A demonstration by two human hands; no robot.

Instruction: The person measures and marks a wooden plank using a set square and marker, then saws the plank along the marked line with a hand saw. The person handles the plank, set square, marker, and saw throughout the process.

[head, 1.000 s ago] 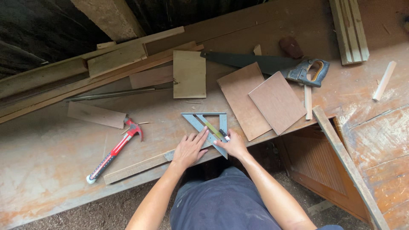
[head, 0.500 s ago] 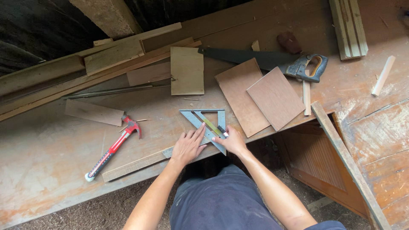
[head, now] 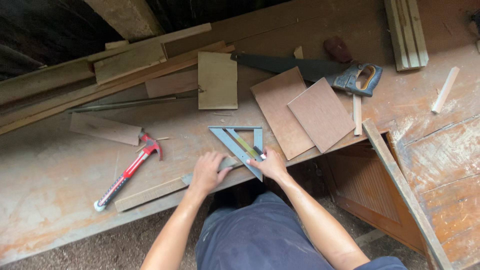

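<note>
A grey triangular square (head: pixel 240 141) lies on the wooden workbench (head: pixel 60 180) near its front edge, over a narrow wooden strip (head: pixel 150 194). My left hand (head: pixel 207 171) presses flat on the strip and the square's lower corner. My right hand (head: pixel 270 163) rests at the square's right corner, fingers pinched on a small pencil-like thing against its edge; what it is I cannot make out.
A red-handled claw hammer (head: pixel 129 171) lies left of my hands. Two thin brown boards (head: pixel 320 112) and a handsaw (head: pixel 310 70) sit to the right, a pale board (head: pixel 217 80) behind, long planks (head: pixel 100 80) at the back left, and an angled batten (head: pixel 395 175) at right.
The view shifted slightly. Both hands stay on the square and strip, with little visible movement.
</note>
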